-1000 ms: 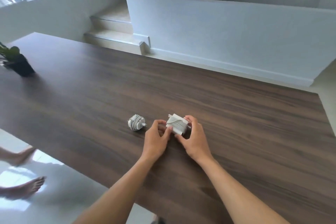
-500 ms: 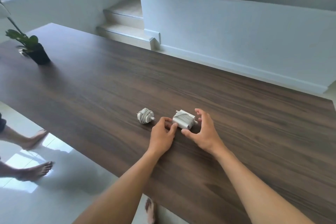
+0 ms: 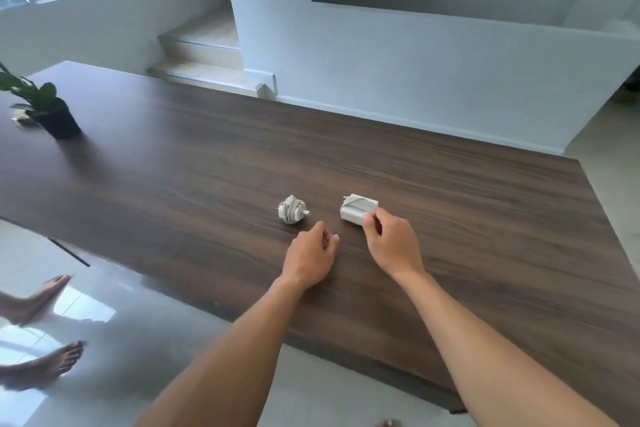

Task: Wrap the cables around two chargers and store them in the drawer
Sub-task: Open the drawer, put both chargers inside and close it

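So, both wrapped chargers sit side by side on the counter [image 3: 467,225]; the square charger [image 3: 358,209] lies just ahead of the right grip [image 3: 391,243], whose curled fingertips pinch its near corner. The round charger [image 3: 292,210] lies ahead and a bit left of the left grip [image 3: 310,253] — near, not touching; that grip is loosely curled, holding nothing. Each hand looks closest to its own charger — no drawer in view.
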A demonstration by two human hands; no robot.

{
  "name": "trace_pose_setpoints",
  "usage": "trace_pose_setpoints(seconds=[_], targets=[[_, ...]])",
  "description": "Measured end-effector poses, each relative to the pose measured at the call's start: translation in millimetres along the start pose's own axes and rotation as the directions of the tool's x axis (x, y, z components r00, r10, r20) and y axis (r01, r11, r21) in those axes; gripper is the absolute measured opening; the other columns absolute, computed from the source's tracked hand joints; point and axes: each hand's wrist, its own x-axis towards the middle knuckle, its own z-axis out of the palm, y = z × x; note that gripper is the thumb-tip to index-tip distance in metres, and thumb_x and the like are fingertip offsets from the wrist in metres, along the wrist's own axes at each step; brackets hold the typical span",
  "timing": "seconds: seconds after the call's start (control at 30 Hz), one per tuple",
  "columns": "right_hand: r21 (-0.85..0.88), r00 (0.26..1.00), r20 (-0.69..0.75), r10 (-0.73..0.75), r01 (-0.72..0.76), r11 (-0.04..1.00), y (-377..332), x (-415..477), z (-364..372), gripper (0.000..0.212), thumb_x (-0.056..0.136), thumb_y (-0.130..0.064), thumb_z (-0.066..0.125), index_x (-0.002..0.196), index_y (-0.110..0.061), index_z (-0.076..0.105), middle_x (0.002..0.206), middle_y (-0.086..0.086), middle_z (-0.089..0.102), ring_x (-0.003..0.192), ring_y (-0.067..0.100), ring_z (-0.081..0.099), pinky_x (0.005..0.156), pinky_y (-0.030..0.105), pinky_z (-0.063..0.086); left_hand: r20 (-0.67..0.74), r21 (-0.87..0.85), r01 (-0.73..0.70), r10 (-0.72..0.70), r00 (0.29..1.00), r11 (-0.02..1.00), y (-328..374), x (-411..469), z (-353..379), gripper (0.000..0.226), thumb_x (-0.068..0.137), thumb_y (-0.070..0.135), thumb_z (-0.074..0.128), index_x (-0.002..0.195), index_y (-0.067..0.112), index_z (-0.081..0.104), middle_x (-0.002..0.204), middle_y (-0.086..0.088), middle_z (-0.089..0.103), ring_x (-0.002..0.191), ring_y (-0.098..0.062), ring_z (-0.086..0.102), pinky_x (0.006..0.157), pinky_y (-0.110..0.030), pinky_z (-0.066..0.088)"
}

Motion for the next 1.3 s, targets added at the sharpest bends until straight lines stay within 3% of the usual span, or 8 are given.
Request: trace_pose_setpoints(seconds=[0.2, 0.3, 0.53, 0.7, 0.83, 0.93, 1.1, 1.3], targets=[[-0.008, 0.991, 0.129, 0.034, -0.034, 0.999, -63, -71, 50, 0.031, 0.094, -0.035, 0.047, 0.074, -0.014, 0.06, 0.063, 0.002, 0.064, 0.069, 0.028, 0.06, 0.058, 0.034, 0.041, -0.006, 0.14, -0.052, 0.053, 0.999, 0.989, -70, -58, -47, 0.023, 0.095, 0.039, 0.048, 0.084, 0.018, 0.049, 0.08, -0.002, 0.066, 0.079, -0.03, 0.061, 0.07, -0.038, 0.048], [0.024, 0.979, 0.2, -0.027, 0.022, 0.999, -100, -107, 79, 0.033, 0.094, -0.037, 0.044, 0.072, -0.017, 0.059, 0.064, 0.001, 0.064, 0.066, 0.025, 0.06, 0.058, 0.037, 0.047, -0.038, 0.127, -0.038, 0.043, 0.998, 0.991, -106, -84, -75, 0.025, 0.096, 0.038, 0.049, 0.082, 0.017, 0.05, 0.073, -0.001, 0.064, 0.07, -0.028, 0.061, 0.069, -0.04, 0.052], [0.028, 0.925, 0.361, -0.122, 0.12, 0.992, -166, -173, 142, 0.036, 0.095, -0.04, 0.041, 0.071, -0.018, 0.055, 0.062, -0.003, 0.062, 0.059, 0.021, 0.059, 0.059, 0.042, 0.053, -0.11, 0.088, 0.135, -0.125, 0.986, 0.987, -201, -155, -116, 0.024, 0.098, 0.032, 0.05, 0.08, 0.016, 0.049, 0.059, 0.008, 0.05, 0.054, -0.013, 0.048, 0.051, -0.024, 0.03], [0.003, 0.825, 0.557, -0.089, 0.106, 0.994, -184, -190, 181, 0.026, 0.095, -0.04, 0.04, 0.089, -0.022, 0.058, 0.082, -0.004, 0.066, 0.076, 0.019, 0.063, 0.072, 0.044, 0.056, -0.137, 0.058, 0.271, -0.262, 0.955, 0.961, -261, -178, -126, 0.02, 0.096, 0.034, 0.05, 0.089, 0.015, 0.055, 0.069, 0.002, 0.061, 0.067, -0.023, 0.056, 0.059, -0.031, 0.039], [-0.069, 0.656, 0.754, -0.031, 0.126, 0.99, -177, -197, 217, 0.032, 0.095, -0.036, 0.045, 0.124, -0.023, 0.052, 0.117, -0.004, 0.058, 0.107, 0.016, 0.056, 0.093, 0.04, 0.049, -0.085, -0.019, 0.385, -0.385, 0.919, 0.923, -310, -182, -110, 0.017, 0.096, 0.033, 0.049, 0.094, 0.018, 0.056, 0.07, 0.0, 0.065, 0.077, -0.028, 0.062, 0.068, -0.034, 0.047], [-0.117, 0.588, 0.809, -0.024, 0.2, 0.973, -156, -191, 252, 0.039, 0.097, -0.031, 0.045, 0.133, -0.018, 0.045, 0.133, 0.001, 0.049, 0.124, 0.019, 0.045, 0.102, 0.037, 0.041, -0.01, -0.031, 0.438, -0.439, 0.899, 0.898, -352, -172, -85, 0.018, 0.096, 0.033, 0.047, 0.101, 0.019, 0.056, 0.081, -0.003, 0.072, 0.085, -0.029, 0.064, 0.076, -0.036, 0.051], [-0.186, 0.568, 0.822, 0.035, 0.209, 0.96, -117, -177, 322, 0.038, 0.096, -0.031, 0.046, 0.132, -0.018, 0.047, 0.134, 0.004, 0.049, 0.128, 0.022, 0.042, 0.103, 0.042, 0.04, 0.037, -0.026, 0.485, -0.484, 0.874, 0.874, -423, -143, -38, 0.024, 0.096, 0.035, 0.046, 0.113, 0.02, 0.055, 0.094, -0.006, 0.072, 0.093, -0.031, 0.064, 0.082, -0.038, 0.051], [-0.226, 0.545, 0.839, 0.002, 0.345, 0.911, -79, -150, 396, 0.039, 0.097, -0.031, 0.046, 0.134, -0.019, 0.045, 0.135, 0.001, 0.048, 0.129, 0.02, 0.039, 0.1, 0.035, 0.037, 0.072, 0.019, 0.49, -0.49, 0.869, 0.872, -487, -98, 25, 0.029, 0.098, 0.035, 0.045, 0.122, 0.02, 0.05, 0.105, -0.006, 0.072, 0.102, -0.033, 0.062, 0.085, -0.038, 0.049]])
